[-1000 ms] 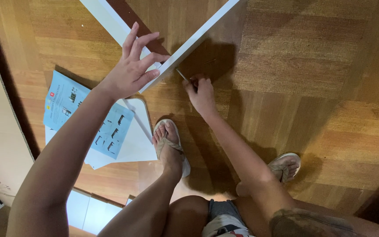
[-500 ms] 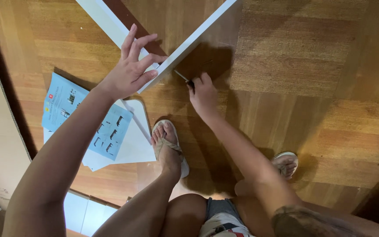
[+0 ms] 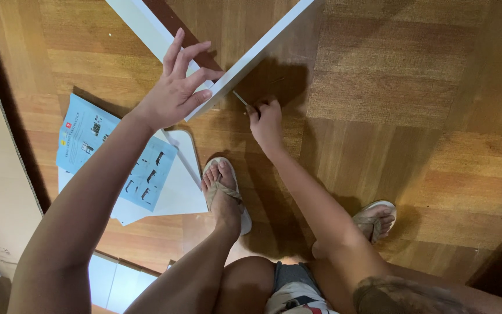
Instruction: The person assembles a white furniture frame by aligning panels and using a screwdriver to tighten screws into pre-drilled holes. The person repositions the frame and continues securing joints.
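The left hand [image 3: 175, 87] pinches the corner where two white panels [image 3: 251, 55] meet, while just right of it the right hand [image 3: 265, 119] grips a small tool [image 3: 240, 97] angled up-left at that joint.

Wooden floor [image 3: 425, 145]: blue instruction leaflet [image 3: 108, 154] on white sheets [image 3: 172, 195], white panels [image 3: 146, 26].
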